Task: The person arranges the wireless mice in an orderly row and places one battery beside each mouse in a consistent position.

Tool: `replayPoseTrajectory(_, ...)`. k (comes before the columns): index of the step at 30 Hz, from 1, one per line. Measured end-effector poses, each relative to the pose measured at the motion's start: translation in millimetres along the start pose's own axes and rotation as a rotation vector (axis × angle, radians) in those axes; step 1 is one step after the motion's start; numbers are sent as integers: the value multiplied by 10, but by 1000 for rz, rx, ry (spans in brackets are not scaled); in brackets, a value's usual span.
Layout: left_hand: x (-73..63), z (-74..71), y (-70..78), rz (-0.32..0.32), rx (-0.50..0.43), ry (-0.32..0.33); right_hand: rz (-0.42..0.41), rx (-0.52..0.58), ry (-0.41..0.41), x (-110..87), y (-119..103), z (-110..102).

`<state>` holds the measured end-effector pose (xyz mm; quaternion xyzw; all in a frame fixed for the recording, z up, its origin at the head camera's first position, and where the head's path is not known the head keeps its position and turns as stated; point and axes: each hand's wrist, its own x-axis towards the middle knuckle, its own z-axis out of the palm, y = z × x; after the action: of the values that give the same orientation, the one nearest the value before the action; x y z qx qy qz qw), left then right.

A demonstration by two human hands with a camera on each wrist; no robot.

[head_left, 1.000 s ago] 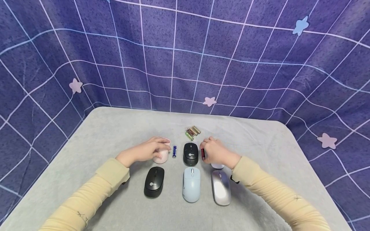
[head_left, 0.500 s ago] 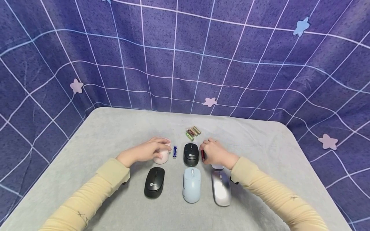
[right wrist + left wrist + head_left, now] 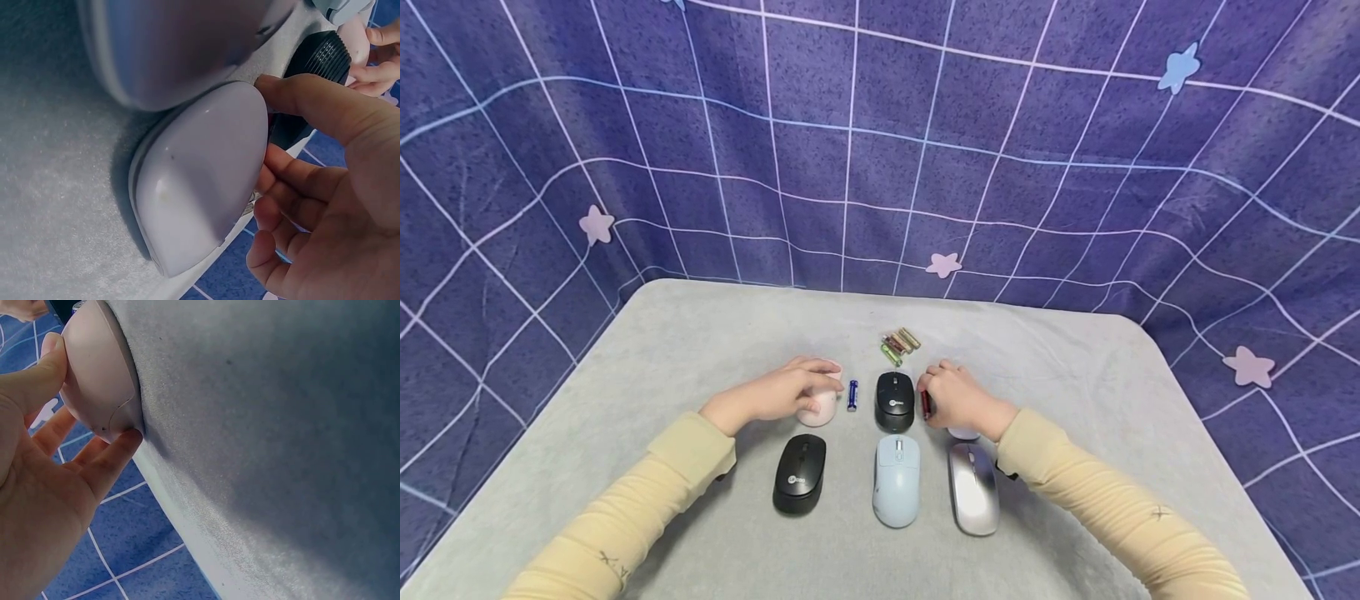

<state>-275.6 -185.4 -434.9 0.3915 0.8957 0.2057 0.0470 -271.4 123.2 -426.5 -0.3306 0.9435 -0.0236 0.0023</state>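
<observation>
My left hand (image 3: 790, 390) holds a pale pink computer mouse (image 3: 822, 407) lying on the table; in the left wrist view the thumb is on one side of the mouse (image 3: 100, 362) and the fingers on the other. A blue battery (image 3: 852, 396) lies just right of it. With thumb and forefinger my right hand (image 3: 958, 396) pinches a dark red battery (image 3: 927, 404) at the table, beside a black mouse (image 3: 895, 402). In the right wrist view the fingers mostly hide that battery. Under this hand sits a pale lilac-white mouse (image 3: 200, 181).
Several batteries (image 3: 899, 342) lie in a small group behind the middle mouse. Nearer the person are another black mouse (image 3: 800, 473), a light blue mouse (image 3: 897, 481) and a silver mouse (image 3: 974, 487). A purple gridded curtain (image 3: 880, 150) hangs behind the grey table (image 3: 700, 333).
The right hand and red battery have shifted only slightly. The left hand stays on the pink mouse, and the other mice and batteries have not moved.
</observation>
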Motion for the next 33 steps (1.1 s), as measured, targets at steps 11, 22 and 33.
replayPoseTrajectory(11,11,4,-1,2,1,-2,11,-3,-21,-6,5,-25)
replayPoseTrajectory(22,10,-5,-5,-6,-2,-8,11,-3,1,4,-12,-164)
replayPoseTrajectory(33,10,-2,-11,-10,-4,-12,-18,-8,75,40,34,-234)
